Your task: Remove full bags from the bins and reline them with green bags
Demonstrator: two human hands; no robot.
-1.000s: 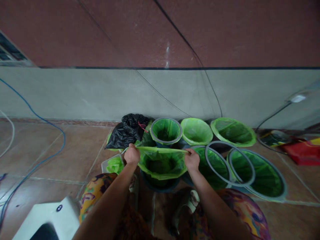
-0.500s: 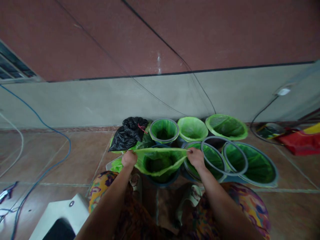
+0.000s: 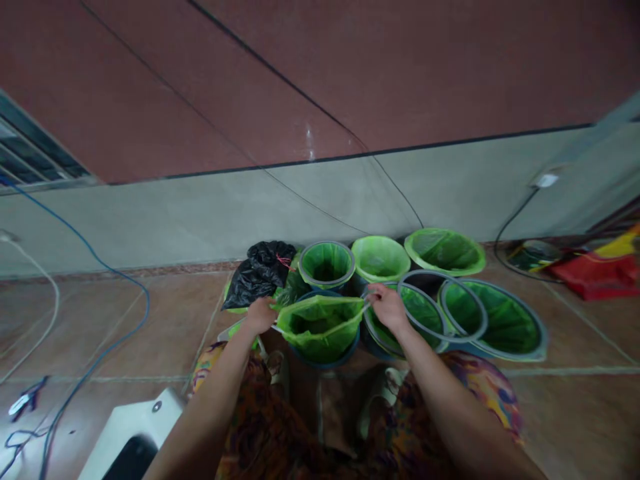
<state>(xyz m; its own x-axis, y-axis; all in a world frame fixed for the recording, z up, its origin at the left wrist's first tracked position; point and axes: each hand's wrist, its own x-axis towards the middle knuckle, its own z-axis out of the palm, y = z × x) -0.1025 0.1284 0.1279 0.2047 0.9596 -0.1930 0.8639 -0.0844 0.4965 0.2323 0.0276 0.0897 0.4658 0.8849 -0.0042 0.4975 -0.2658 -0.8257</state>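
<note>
Green bag (image 3: 320,341): my left fingers (image 3: 270,307) and right fingers (image 3: 375,291) are gripping its edge; bin rim (image 3: 326,365) is showing uncovered, neighbouring bins (image 3: 327,283) already lined.

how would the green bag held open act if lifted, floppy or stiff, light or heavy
The green bag would likely flop: its front edge droops while the mouth is held open. It is probably light, as the film looks thin and wrinkled, though its bottom is hard to see.

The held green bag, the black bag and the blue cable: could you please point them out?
Held green bag (image 3: 323,344), head view: its near wall.
Black bag (image 3: 255,281), head view: its main body.
Blue cable (image 3: 148,303), head view: its bend on the floor.
</note>
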